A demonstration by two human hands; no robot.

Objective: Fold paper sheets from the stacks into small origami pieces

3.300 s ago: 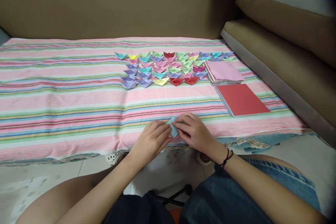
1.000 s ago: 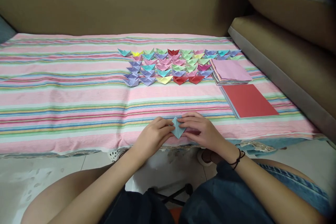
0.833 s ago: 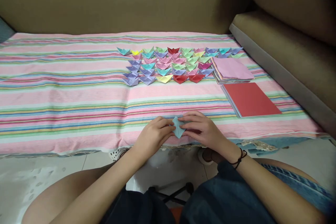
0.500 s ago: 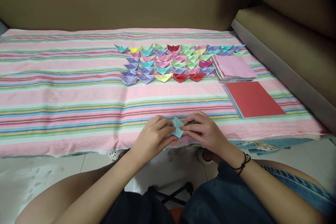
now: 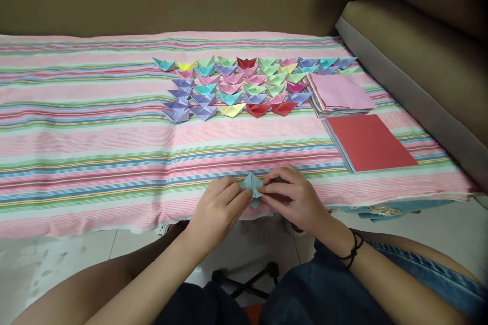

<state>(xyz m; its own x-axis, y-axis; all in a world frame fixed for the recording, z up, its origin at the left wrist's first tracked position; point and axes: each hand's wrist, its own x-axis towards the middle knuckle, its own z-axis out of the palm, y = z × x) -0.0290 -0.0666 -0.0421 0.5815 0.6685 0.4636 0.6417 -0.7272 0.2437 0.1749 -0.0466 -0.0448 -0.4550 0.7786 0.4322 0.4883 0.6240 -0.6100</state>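
Observation:
A small light-blue folded paper (image 5: 252, 182) is between my two hands, close to the front edge of the striped cloth (image 5: 95, 162). Its top makes a point with a crease down the middle, and another tip shows below my fingers. My left hand (image 5: 221, 205) pinches its left side with thumb and fingers. My right hand (image 5: 293, 195) pinches the right side, fingers bent. The fingers hide parts of the lower folds. Beyond the hands, folded paper boats stand in rows, among them a red boat (image 5: 258, 110) and a yellow boat (image 5: 232, 110).
Right of the boats lies a stack of paper with a pink sheet (image 5: 343, 92) on top. Nearer is a stack topped by a red sheet (image 5: 371, 142). A brown cushion (image 5: 412, 66) borders the right side. Below the edge are the floor and a black chair base (image 5: 251, 282).
The light-blue paper has gone from a plain diamond to a shape with its sides spread and a tip below. My fingers have closed in at its lower middle. The view has shifted slightly.

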